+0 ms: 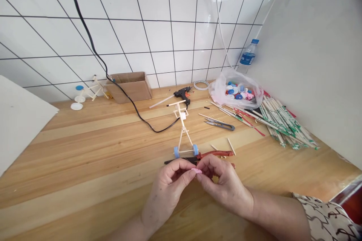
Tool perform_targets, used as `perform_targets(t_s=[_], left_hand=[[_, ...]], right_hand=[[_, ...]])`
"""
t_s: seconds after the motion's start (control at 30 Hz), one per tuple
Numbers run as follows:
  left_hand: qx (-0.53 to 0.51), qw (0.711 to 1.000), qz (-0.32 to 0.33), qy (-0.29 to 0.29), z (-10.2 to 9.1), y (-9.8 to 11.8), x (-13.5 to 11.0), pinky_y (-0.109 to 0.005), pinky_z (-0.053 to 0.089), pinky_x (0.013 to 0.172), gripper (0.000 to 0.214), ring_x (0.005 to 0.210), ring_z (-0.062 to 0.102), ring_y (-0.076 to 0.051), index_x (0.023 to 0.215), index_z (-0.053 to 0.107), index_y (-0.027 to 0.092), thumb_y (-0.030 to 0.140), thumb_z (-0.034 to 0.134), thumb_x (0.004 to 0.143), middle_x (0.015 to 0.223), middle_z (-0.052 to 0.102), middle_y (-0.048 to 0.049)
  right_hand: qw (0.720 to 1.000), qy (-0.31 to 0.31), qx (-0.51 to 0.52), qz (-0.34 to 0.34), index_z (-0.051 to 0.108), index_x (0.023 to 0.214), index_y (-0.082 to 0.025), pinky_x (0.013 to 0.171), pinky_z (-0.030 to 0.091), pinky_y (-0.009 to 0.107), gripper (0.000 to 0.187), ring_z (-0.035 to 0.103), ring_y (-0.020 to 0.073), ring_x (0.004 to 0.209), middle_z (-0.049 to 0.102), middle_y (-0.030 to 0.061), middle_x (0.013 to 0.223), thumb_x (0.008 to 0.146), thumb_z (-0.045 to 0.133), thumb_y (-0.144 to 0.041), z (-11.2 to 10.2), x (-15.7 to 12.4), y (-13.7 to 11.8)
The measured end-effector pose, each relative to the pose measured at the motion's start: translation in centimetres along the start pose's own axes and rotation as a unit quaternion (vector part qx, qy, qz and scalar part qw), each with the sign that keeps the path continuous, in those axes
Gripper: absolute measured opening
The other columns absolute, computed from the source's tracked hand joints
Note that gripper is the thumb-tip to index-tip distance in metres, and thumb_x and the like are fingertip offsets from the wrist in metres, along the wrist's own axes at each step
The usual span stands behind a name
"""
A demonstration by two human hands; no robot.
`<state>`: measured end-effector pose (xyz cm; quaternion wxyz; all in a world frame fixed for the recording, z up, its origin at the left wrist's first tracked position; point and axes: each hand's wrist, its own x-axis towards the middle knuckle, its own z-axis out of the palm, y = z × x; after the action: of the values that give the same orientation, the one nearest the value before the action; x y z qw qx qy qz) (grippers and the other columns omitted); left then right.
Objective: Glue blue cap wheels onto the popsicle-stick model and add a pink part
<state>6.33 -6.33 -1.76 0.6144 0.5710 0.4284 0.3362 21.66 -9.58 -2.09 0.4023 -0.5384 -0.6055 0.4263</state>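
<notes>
You've got both hands up close together at the near edge of the wooden tabletop (85, 158), and they're doing fiddly work. Your left hand (166, 192) and right hand (226, 184) are both narrowed to a tight pinch, with the fingertips meeting around a small pink piece (196, 171). It's mostly hidden by your fingers, so I can't tell exactly what it is, though it looks flat and smooth.

Just past your hands, partly covered by them, are some red-handled pliers (216, 153). Right beyond those, the little stick vehicle (183, 131) sits upright on the table, with two blue wheels (184, 150) at the end nearest you. A couple of loose sticks (230, 146) lie off to its right.

Farther back, there's a black hot glue gun (182, 94) with its cord (93, 37) looping across the table and up the tiled wall (158, 34). To the right are thread snips (219, 124), a plastic bag of bottle caps (236, 90), and a big pile of wrapped chopsticks (285, 124), with a water bottle (249, 52) behind them. Over on the far left, you've got a cardboard box (130, 87) and a second stick model (90, 90).
</notes>
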Motion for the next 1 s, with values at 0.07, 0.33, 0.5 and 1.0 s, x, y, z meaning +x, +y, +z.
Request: perform_targets(t_s=[0.07, 0.33, 0.5, 1.0], left_hand=[[0.015, 1.000, 0.015, 0.013, 0.2, 0.1, -0.1, -0.023, 0.047, 0.070, 0.016, 0.073, 0.059, -0.016, 0.073, 0.066, 0.016, 0.031, 0.062, 0.077, 0.075, 0.067, -0.0028], [0.021, 0.999, -0.027, 0.016, 0.3, 0.4, 0.1, -0.022, 0.046, 0.069, 0.017, 0.072, 0.059, -0.016, 0.076, 0.067, 0.015, 0.031, 0.061, 0.076, 0.073, 0.067, -0.0024], [0.031, 0.999, -0.036, 0.024, 0.3, 0.5, 0.1, -0.022, 0.044, 0.066, 0.017, 0.069, 0.057, -0.015, 0.072, 0.067, 0.015, 0.031, 0.062, 0.075, 0.070, 0.066, -0.0020], [-0.023, 0.998, -0.059, -0.013, -0.5, -0.6, 0.6, -0.022, 0.041, 0.063, 0.021, 0.067, 0.051, -0.013, 0.075, 0.065, 0.016, 0.037, 0.062, 0.077, 0.068, 0.061, -0.0006]], right_hand=[[1.000, 0.001, 0.012, 0.020, 0.053, 0.077, -0.016, 0.049, 0.042, 0.020, 0.011, 0.051, 0.0095, 0.056, 0.056, -0.0003, 0.063, 0.081, 0.053, -0.026, 0.0, 0.1, -0.1], [0.998, 0.002, 0.013, 0.056, 0.052, 0.074, -0.015, 0.049, 0.039, 0.021, 0.013, 0.048, 0.0095, 0.055, 0.053, -0.0005, 0.062, 0.080, 0.053, -0.027, 0.0, 0.5, -0.3], [0.998, -0.007, 0.019, 0.063, 0.052, 0.074, -0.016, 0.049, 0.037, 0.021, 0.011, 0.047, 0.0091, 0.055, 0.052, -0.0015, 0.061, 0.078, 0.054, -0.025, 0.2, 0.5, 0.1], [0.975, -0.028, 0.159, 0.150, 0.053, 0.079, -0.014, 0.046, 0.036, 0.018, 0.039, 0.046, 0.0061, 0.053, 0.053, -0.0023, 0.064, 0.071, 0.066, -0.051, -0.3, 0.9, -0.4]])
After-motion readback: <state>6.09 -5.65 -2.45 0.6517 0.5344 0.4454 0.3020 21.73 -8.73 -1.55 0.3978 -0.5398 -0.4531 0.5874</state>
